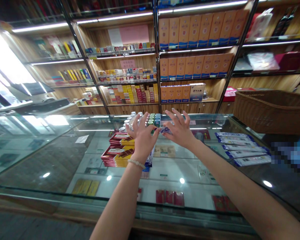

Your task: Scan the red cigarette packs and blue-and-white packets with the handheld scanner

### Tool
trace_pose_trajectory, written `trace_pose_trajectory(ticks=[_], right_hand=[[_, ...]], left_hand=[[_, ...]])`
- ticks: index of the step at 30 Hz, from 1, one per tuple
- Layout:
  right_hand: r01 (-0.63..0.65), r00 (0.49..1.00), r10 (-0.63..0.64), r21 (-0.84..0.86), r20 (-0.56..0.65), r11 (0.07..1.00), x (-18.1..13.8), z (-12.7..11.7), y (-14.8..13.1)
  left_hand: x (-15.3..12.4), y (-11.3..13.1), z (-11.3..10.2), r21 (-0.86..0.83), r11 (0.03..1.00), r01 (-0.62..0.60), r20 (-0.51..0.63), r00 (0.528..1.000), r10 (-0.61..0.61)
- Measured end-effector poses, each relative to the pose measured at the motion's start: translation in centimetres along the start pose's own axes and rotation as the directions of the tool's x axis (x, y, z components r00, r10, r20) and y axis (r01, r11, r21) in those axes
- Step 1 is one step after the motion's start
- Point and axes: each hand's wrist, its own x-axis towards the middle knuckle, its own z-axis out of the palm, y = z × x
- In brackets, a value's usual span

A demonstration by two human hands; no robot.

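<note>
Over the glass counter [190, 160], both hands meet at a small blue-and-white packet [164, 130]. Thumb and forefinger of my left hand [143, 138] pinch its left end, with the other fingers raised. My right hand [180, 130] grips its right end, partly covering it. Just left of and below my left hand lie stacked chocolate bars [117, 155] in red and yellow wrappers. Part of another blue-and-white pack [149, 159] shows behind my left wrist. Beyond the hands stand several small bottles with white lids [133, 116] and green-and-white tubs [152, 118].
To the right, long blue-and-white packets [242, 148] lie in a row near a wicker basket [272, 110]. A white paper slip [81, 139] rests on the left glass. Behind the counter, shelves hold orange boxes [190, 66] and small packs [130, 93].
</note>
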Motion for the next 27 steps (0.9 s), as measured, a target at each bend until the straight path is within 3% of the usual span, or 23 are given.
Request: trace_pose_trajectory(ticks=[5, 9, 16, 27], right_hand=[[-0.106, 0.994, 0.107, -0.042, 0.031, 0.993, -0.8, 0.7, 2.5], [-0.167, 0.986, 0.166, -0.062, -0.009, 0.984, -1.0, 1.2, 3.9], [-0.119, 0.986, 0.116, -0.016, -0.121, 0.993, -0.7, 2.2, 4.4], [-0.093, 0.996, 0.093, 0.048, 0.003, 0.994, -0.3, 1.4, 3.7]], left_hand=[[0.3, -0.3, -0.1, -0.026, 0.999, 0.045, -0.01, 0.999, -0.045], [0.5, -0.2, -0.3, -0.02, 0.996, 0.087, -0.002, 0.996, -0.087], [0.6, -0.3, -0.4, -0.025, 0.992, 0.123, 0.027, 0.992, -0.122], [0.4, -0.6, -0.1, 0.032, 0.997, 0.065, -0.021, 0.998, -0.064]])
